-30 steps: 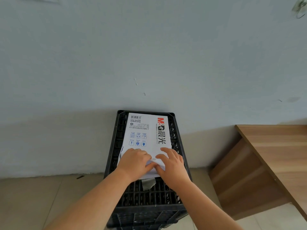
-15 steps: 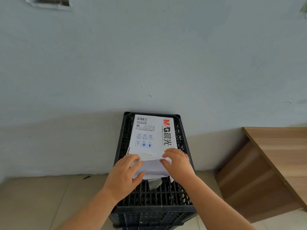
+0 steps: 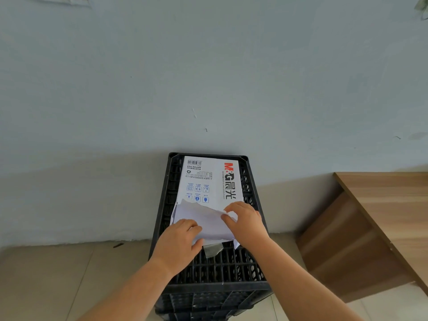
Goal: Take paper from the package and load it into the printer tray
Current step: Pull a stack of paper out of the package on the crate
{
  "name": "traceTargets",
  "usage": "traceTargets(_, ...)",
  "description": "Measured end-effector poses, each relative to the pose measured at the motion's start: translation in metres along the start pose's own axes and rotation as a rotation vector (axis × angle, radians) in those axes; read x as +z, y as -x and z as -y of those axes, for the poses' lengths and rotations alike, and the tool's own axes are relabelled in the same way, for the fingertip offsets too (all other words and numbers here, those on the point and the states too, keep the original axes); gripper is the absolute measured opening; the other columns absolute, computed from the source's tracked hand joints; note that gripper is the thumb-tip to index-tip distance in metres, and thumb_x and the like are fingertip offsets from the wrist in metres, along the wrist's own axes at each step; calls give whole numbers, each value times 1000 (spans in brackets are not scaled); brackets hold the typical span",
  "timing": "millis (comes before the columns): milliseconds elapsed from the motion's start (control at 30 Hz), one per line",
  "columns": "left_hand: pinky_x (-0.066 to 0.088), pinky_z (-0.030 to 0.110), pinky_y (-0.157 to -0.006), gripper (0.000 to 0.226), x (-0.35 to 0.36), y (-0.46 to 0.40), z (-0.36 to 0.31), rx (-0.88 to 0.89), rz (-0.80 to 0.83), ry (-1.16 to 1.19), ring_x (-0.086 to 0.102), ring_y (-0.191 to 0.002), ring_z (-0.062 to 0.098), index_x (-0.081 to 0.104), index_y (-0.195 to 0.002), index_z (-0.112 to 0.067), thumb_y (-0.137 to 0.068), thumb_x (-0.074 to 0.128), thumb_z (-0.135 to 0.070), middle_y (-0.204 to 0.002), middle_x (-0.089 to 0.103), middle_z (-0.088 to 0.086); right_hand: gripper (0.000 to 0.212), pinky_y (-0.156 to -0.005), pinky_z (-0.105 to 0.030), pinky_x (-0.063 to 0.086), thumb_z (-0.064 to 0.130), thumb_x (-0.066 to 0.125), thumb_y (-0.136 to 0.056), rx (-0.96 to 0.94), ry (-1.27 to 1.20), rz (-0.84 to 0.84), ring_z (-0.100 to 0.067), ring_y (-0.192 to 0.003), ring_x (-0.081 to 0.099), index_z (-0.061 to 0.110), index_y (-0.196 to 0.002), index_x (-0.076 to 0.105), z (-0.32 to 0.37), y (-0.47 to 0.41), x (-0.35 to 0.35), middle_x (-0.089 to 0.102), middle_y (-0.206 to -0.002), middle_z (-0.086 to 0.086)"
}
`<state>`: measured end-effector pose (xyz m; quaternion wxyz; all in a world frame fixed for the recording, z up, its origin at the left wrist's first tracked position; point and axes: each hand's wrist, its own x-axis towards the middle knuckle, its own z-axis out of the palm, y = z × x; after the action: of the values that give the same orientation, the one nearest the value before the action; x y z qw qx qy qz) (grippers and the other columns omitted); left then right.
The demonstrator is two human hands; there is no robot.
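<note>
**Both hands on the torn end of the paper package**

Broadly, behind everything I handle stands a pale blue wall (image 3: 208, 66), and under it a tiled floor (image 3: 58, 274) in beige. Off to the right of my right hand, well apart from it, sits a wooden desk (image 3: 382, 216) with only its corner in view.

Directly beneath my hands is a black plastic crate (image 3: 215, 274), upside down by the look of its latticed top, pushed against the wall. The paper package (image 3: 208, 179) lies flat on that lattice, its far end reaching the crate's back edge, its near end under my fingers. It is white, with a red and black logo along the right side and blue icons on the left.

At the near end the wrapper flap (image 3: 203, 218) is torn open and peeled up. My right hand (image 3: 245, 223) pinches the flap's upper right edge between thumb and fingers, closed on it. My left hand (image 3: 178, 244) rests on the flap's lower left, thumb curled under its near edge and fingers bent over the top, so it grips the wrapper too.

Just below the grip, between my wrists, a small grey scrap (image 3: 213, 250) hangs from the torn edge onto the lattice.
</note>
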<state>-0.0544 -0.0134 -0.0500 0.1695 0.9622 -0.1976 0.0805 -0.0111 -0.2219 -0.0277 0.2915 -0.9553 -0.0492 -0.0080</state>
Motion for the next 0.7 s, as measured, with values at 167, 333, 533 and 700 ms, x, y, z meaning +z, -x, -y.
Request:
traceTargets(167, 39, 29, -105, 39, 4, -19, 3, -79, 172, -51, 45, -125, 14, 54, -132, -20, -96, 47, -35, -136, 51, -3, 25, -106, -35, 32, 40, 56, -94, 13, -8, 10, -11, -118, 49, 25, -112, 64, -2, 1, 0, 59, -123, 11)
traceTargets(333, 50, 37, -87, 31, 10, -37, 9, -95, 290, -209, 48, -112, 21, 58, -122, -14, -96, 43, -22, -124, 53, 4, 24, -107, -38, 34, 39, 57, -93, 2, -27, 17, -12, -118, 49, 24, -111, 64, -3, 2, 1, 60, -122, 9)
traceTargets(533, 52, 40, -81, 28, 15, -46, 16, -68, 364, -291, 49, -109, 23, 63, -118, -12, -94, 47, -16, -122, 53, 4, 24, -105, -42, 37, 40, 59, -92, 7, -55, 24, -12, -116, 51, 24, -109, 65, -6, 3, 1, 61, -119, 10)
traceTargets(700, 50, 39, -87, 30, 17, -49, 22, -60, 384, -262, 50, -111, 24, 62, -121, -12, -94, 49, -16, -124, 55, 4, 25, -105, -42, 38, 41, 59, -92, 2, -60, 35, -12, -115, 51, 24, -109, 65, -8, 4, 0, 61, -119, 10)
